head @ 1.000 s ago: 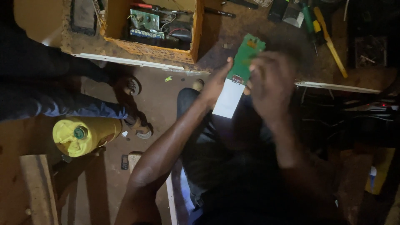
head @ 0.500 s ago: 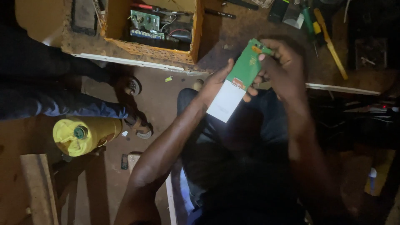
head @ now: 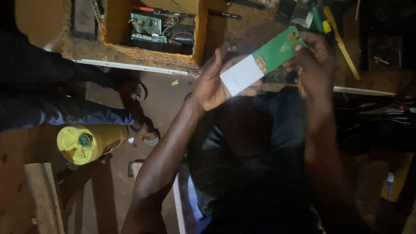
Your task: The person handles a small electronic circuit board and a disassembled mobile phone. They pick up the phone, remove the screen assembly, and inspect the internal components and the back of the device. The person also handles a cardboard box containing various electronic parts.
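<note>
Cradling the lower, white end of a flat green-and-white package (head: 264,60) from underneath, the left hand (head: 212,82) is half open, palm turned up toward the camera, fingers stretched along the package's back and thumb near its edge. The right hand (head: 314,60) closes its fingers round the upper, green end, pinching it near the corner. The package is a slim rectangle, held tilted, its green part uppermost to the right, its white part lower to the left, with a small orange patch where the two colours meet. It hangs in the air above the person's lap, just in front of the edge of a wooden workbench (head: 242,30).

On the bench, to the left, sits an open orange-yellow case (head: 130,54) with a green circuit board (head: 147,24) and wires inside. A yellow stick-shaped tool (head: 342,43) lies at the right behind the right hand. Down on the floor at the left, a yellow plastic can (head: 89,143) lies beside another person's leg in blue trousers (head: 65,115).
</note>
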